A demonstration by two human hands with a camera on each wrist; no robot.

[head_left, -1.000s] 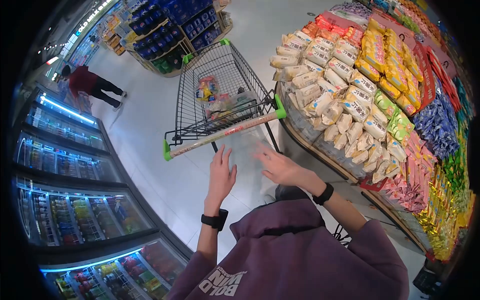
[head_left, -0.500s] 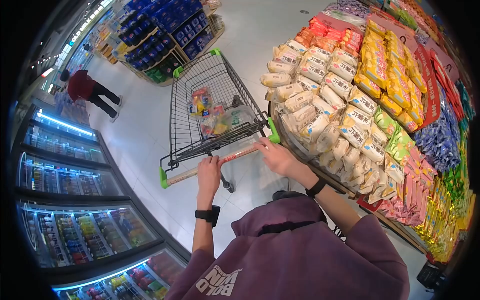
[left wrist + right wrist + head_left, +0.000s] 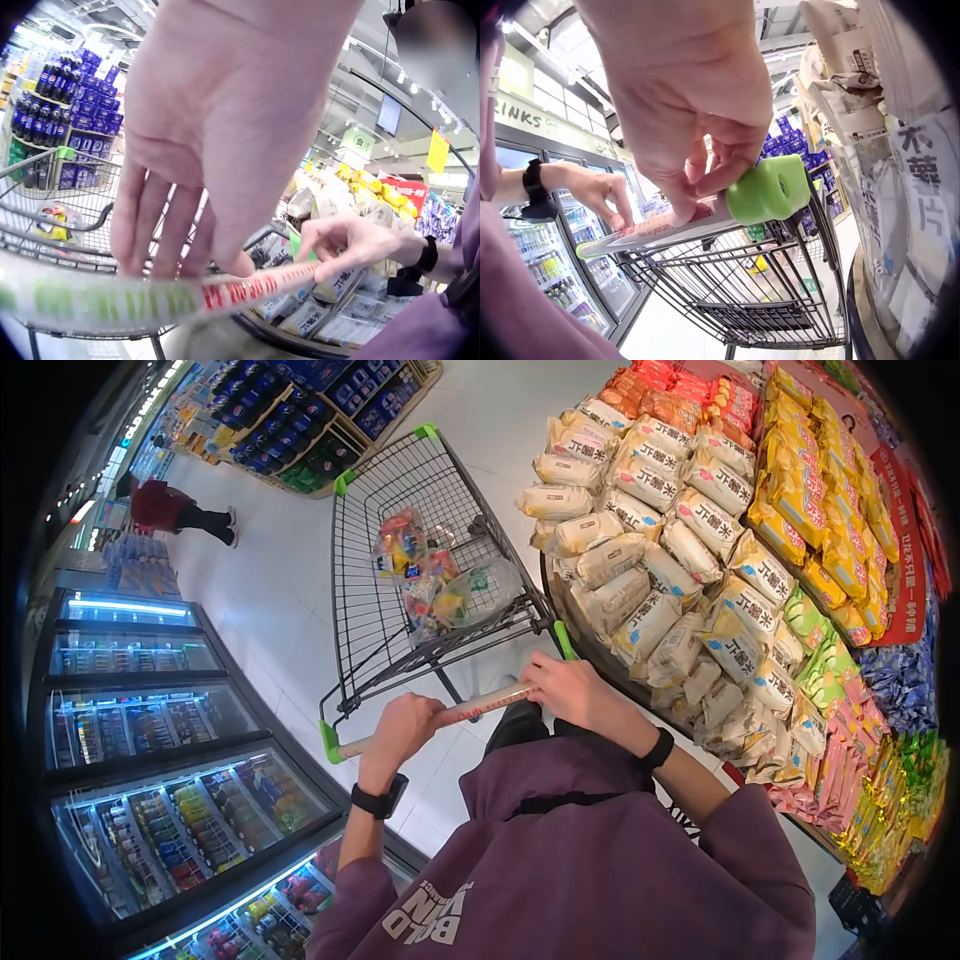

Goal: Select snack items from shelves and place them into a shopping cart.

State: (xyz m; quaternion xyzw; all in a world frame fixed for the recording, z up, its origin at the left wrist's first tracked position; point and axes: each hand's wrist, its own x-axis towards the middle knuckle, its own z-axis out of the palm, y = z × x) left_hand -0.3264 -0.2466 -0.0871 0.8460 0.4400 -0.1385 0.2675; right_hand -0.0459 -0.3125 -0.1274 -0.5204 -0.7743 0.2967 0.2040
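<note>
Both hands are on the handle (image 3: 485,703) of a wire shopping cart (image 3: 754,316). The left hand (image 3: 398,728) holds it left of the middle, its fingers over the far side and the thumb by the bar in the left wrist view. Near the green right end cap (image 3: 769,191), the right hand (image 3: 572,688) pinches the same bar between thumb and curled fingers. Inside the cart basket lie colourful snack packets (image 3: 403,550) and a clear plastic package (image 3: 487,590).
Close on the right stands a display of white snack bags (image 3: 645,560), with yellow bags (image 3: 805,490) beyond. Glass-door drink coolers (image 3: 190,810) line the left. Ahead are a soda display (image 3: 270,420) and a bending person (image 3: 160,508). Pale floor (image 3: 275,590) runs between.
Both hands, off the handle a second ago, came down onto it and now hold it. The handle is nearer the body, and the cart has turned slightly. The white bags appear closer.
</note>
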